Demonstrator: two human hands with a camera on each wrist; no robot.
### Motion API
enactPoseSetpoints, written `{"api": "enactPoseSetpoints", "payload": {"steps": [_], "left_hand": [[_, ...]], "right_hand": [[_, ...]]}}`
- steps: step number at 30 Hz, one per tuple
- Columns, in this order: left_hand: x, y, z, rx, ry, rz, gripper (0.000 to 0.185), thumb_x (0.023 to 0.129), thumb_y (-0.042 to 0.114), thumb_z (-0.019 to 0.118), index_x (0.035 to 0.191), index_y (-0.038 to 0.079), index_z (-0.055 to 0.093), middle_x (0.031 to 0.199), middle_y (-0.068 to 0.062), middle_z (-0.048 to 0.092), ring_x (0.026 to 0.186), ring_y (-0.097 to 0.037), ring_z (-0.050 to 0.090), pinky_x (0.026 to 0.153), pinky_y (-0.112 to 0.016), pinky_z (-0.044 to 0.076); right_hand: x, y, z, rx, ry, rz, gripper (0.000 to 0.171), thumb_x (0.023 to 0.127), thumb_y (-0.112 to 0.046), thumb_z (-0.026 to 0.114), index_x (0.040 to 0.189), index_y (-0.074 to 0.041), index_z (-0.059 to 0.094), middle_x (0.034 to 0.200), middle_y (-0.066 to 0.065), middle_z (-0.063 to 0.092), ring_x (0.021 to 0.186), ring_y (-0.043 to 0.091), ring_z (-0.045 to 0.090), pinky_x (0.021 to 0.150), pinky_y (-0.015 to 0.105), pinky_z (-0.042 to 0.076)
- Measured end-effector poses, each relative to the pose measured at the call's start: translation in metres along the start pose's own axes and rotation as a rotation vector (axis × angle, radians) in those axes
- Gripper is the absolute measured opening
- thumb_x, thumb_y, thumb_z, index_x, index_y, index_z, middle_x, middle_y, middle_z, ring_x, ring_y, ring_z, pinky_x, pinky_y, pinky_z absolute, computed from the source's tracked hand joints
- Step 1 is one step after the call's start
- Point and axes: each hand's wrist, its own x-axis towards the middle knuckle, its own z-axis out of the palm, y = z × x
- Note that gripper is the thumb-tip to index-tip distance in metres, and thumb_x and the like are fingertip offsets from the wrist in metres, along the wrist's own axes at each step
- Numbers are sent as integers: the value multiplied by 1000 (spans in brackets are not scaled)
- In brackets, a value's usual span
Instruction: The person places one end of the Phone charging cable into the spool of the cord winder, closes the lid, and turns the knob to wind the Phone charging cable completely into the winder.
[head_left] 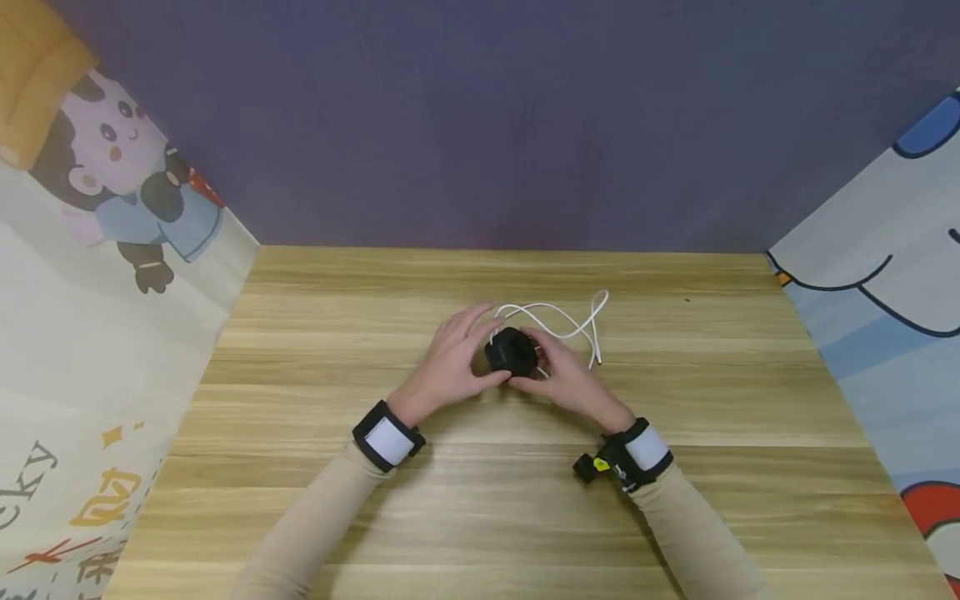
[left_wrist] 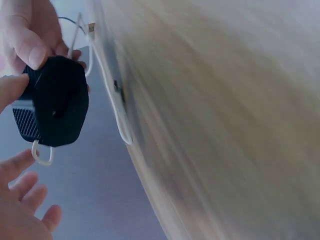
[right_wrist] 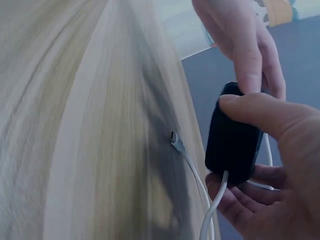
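Note:
A black many-sided block [head_left: 512,352] with a white cable [head_left: 558,321] running out of it is between both hands, above the wooden table. My right hand [head_left: 567,379] grips it, thumb [right_wrist: 250,107] over the near side and fingers curled around beneath. My left hand [head_left: 450,357] has its thumb [left_wrist: 11,90] against the block, while its other fingers [left_wrist: 27,192] spread apart, the forefinger near a short loop of cable [left_wrist: 44,159]. Ribbed sides and a dark recess show on the block in the left wrist view. A metal-tipped plug [right_wrist: 176,141] ends the cable in the right wrist view.
Loose cable trails on the wooden table [head_left: 480,500] behind and right of my right hand. A dark blue-grey wall [head_left: 480,125] stands along the far edge, with cartoon-printed panels at left [head_left: 90,333] and right [head_left: 885,300]. Each wrist wears a black strap.

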Motion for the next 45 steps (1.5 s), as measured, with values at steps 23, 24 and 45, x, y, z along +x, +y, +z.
{"api": "enactPoseSetpoints", "payload": {"steps": [23, 24, 45], "left_hand": [[-8, 1, 5, 217, -204, 55, 70, 85, 48, 82, 132, 0, 64, 154, -16, 48, 147, -33, 40, 124, -49, 29], [-8, 1, 5, 217, -213, 51, 70, 86, 49, 82, 133, 0, 64, 153, -16, 49, 146, -32, 42, 124, -48, 29], [-6, 4, 9, 209, -271, -9, 77, 89, 52, 77, 142, 0, 56, 146, -17, 56, 137, -32, 52, 118, -45, 38]], "right_hand": [[-5, -9, 4, -340, -104, -60, 82, 82, -19, 89, 147, 6, 46, 133, 29, 58, 123, 41, 60, 105, 55, 51], [-5, -9, 4, -338, -105, -58, 82, 82, -19, 89, 147, 7, 46, 131, 28, 59, 122, 40, 61, 105, 54, 51], [-10, -4, 4, -316, -110, -35, 89, 86, -25, 87, 153, 5, 38, 129, 24, 60, 122, 39, 60, 105, 55, 50]]}}
